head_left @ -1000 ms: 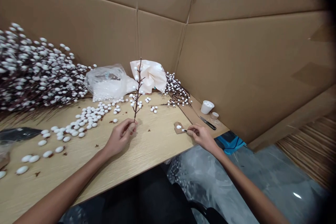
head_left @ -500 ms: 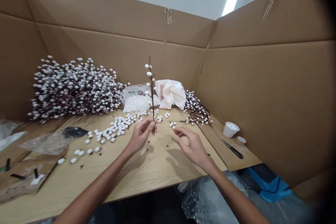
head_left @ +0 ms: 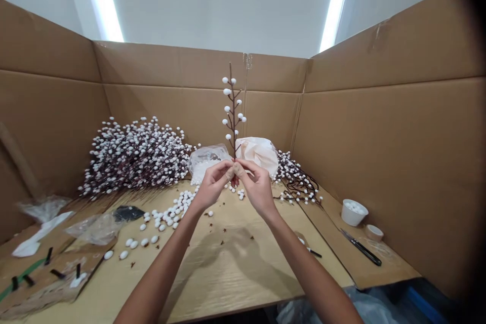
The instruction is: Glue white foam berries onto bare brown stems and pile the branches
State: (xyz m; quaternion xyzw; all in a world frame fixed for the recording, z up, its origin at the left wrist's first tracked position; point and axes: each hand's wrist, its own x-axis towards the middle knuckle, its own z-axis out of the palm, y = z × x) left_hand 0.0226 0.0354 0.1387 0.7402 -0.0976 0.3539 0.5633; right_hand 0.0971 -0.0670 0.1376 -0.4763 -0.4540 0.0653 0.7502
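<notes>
The left hand (head_left: 214, 186) and right hand (head_left: 257, 186) are pressing together in front of the chest, fingertips pinching low on a thin brown stem (head_left: 233, 111). The stem is standing upright above them, its knobbly twigs carrying smooth white oval beads (head_left: 227, 91). Behind it, a crinkled plastic bag (head_left: 207, 161) and soft cream paper (head_left: 258, 154) are lying on the wooden table (head_left: 228, 276), beside a dense heap of beaded branches (head_left: 134, 159). Loose beads (head_left: 170, 211) are scattering across the grainy tabletop, while a white cup (head_left: 354, 212) is sitting near a black-handled knife (head_left: 361, 247).
</notes>
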